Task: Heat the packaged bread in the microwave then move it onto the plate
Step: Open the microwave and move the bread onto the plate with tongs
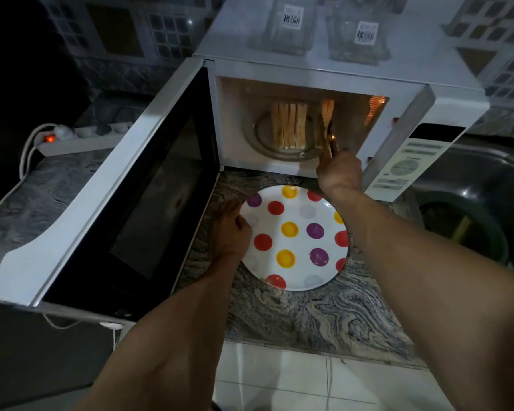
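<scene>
The white microwave (333, 69) stands on the counter, its door (125, 209) swung wide to the left and its cavity lit. Several bread slices (288, 126) stand on edge on the turntable. My right hand (340, 170) reaches into the cavity and grips tongs (331, 140) closed on one separate slice (327, 112) at the right of the stack. A white plate with red, yellow and purple dots (297, 238) lies on the counter before the microwave. My left hand (232, 229) holds the plate's left rim.
A marbled stone counter (309, 315) ends at a tiled floor below. A steel sink (472, 185) with a dark bowl sits at the right. A power strip (77, 140) with a lit red switch lies left. Glass jars (291, 22) stand on the microwave.
</scene>
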{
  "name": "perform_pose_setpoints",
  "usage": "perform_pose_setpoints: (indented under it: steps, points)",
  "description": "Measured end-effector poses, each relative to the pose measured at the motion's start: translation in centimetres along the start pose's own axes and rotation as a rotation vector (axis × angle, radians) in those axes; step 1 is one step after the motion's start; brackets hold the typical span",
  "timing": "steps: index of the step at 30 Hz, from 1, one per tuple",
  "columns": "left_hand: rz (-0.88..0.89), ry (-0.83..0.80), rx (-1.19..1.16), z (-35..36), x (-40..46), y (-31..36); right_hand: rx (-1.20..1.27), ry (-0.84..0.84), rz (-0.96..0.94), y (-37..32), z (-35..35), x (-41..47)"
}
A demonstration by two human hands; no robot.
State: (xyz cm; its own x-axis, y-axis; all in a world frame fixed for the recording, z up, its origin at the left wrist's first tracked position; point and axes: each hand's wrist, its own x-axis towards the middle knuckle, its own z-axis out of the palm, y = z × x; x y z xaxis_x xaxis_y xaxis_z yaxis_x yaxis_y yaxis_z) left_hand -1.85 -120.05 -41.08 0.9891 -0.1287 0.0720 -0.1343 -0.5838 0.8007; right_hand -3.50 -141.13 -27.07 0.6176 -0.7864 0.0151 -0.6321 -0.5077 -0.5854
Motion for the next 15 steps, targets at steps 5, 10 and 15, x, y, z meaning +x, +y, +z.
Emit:
perform_pose_setpoints:
  steps: [5,10,15]
  points:
    - [-0.052,-0.006,-0.032,0.1,0.4,-0.3,0.001,-0.005,-0.074,2.7,-1.2,-4.3]
    - [-0.090,-0.025,-0.077,0.4,0.5,-0.6,-0.045,-0.036,-0.222,7.1,-2.0,-10.5]
    - [-0.073,-0.034,-0.103,0.8,0.6,-1.3,-0.067,-0.081,-0.259,11.2,-2.8,-15.2]
